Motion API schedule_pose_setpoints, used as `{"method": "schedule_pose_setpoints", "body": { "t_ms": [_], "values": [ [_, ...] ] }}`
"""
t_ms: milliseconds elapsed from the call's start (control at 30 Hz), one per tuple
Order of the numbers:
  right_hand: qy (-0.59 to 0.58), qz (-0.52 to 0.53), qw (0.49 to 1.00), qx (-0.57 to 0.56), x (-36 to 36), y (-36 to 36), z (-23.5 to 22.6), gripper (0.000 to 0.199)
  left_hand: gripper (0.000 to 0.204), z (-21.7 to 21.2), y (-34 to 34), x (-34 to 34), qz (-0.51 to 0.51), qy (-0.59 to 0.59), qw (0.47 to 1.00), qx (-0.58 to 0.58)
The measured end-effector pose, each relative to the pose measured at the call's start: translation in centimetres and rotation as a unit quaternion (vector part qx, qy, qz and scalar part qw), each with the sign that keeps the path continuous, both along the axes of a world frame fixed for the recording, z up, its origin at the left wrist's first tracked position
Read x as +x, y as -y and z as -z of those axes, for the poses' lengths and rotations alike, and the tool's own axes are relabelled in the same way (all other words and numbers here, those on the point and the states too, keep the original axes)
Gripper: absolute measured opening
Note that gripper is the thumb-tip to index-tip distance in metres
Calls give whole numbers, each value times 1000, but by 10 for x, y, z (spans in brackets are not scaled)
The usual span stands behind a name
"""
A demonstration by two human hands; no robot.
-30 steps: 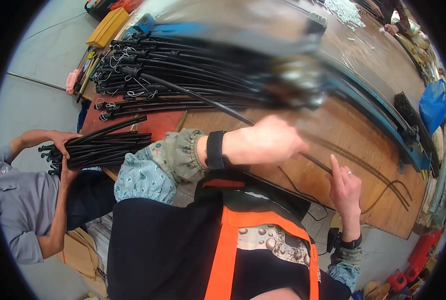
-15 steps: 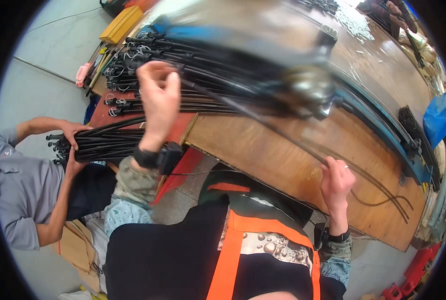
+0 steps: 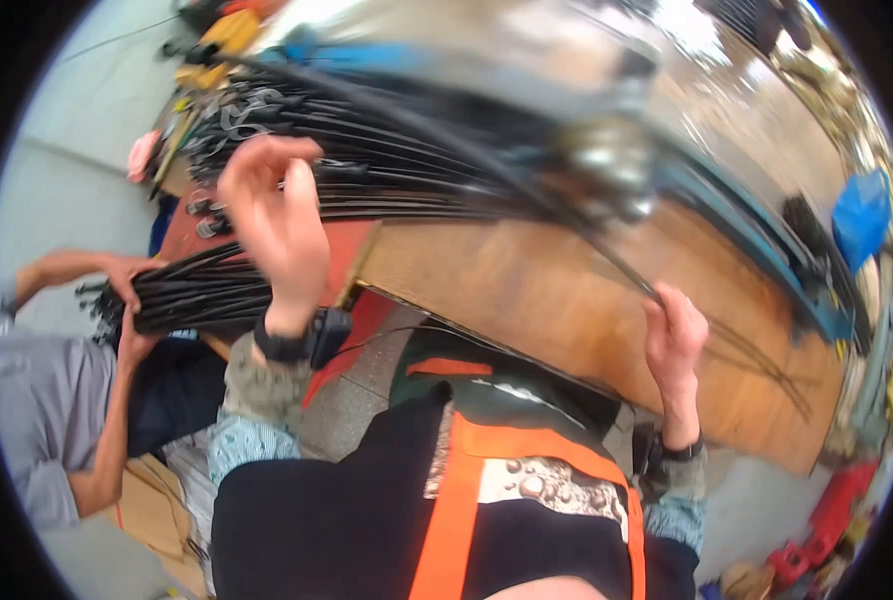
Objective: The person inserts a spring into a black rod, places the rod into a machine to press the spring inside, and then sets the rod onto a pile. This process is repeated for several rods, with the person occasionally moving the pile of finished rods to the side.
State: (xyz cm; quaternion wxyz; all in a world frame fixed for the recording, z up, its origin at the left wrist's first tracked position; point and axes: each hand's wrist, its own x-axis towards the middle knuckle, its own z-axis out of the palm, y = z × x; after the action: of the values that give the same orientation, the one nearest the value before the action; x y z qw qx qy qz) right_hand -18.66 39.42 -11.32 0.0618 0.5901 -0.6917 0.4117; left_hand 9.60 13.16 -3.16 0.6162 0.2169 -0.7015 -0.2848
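Note:
My right hand is closed around the near end of a long thin black rod. The rod slants up and left across the bench, over a pile of similar black rods; its far end has a dark knob-like tip. My left hand, smeared by motion, hangs over the pile's left part, below the held rod and apart from it. Its thumb and fingers are curved but spaced, with nothing visible between them. Pale cord loops show at the left ends of the piled rods.
A co-worker in a grey shirt at left grips a bundle of black rods. A blurred shiny rounded metal part stands over the wooden bench. A blue rail and a blue bag are at right.
My left hand has moved left and away from the rod. The rod's far end now reaches further up and left. My right hand stays closed on it, slightly higher.

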Motion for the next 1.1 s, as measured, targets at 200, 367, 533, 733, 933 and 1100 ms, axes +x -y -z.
{"method": "schedule_pose_setpoints", "body": {
  "t_ms": [200, 367, 533, 733, 933, 1100],
  "values": [
    [-68, -56, 995, -50, 18, 5, 0, 21, 33, 0, -128, -77, 210, 304, 872, -322],
    [-111, 6, 992, -62, -4, -20, 7, 38, 36, 2, -132, -102, 217, 536, 779, -241],
    [-93, 246, 960, -95, -99, -76, 42, 47, 39, -19, -134, -139, 199, 505, 793, -278],
    [-101, 194, 976, 16, -139, -88, 19, 47, 41, -17, -121, -194, 224, 557, 710, -369],
    [-126, 98, 981, -115, -137, -51, 4, 49, 47, -17, -102, -218, 211, 526, 723, -395],
    [59, 187, 979, -54, -113, -22, 16, 51, 52, -23, -93, -201, 124, 559, 725, -382]
  ]
}}
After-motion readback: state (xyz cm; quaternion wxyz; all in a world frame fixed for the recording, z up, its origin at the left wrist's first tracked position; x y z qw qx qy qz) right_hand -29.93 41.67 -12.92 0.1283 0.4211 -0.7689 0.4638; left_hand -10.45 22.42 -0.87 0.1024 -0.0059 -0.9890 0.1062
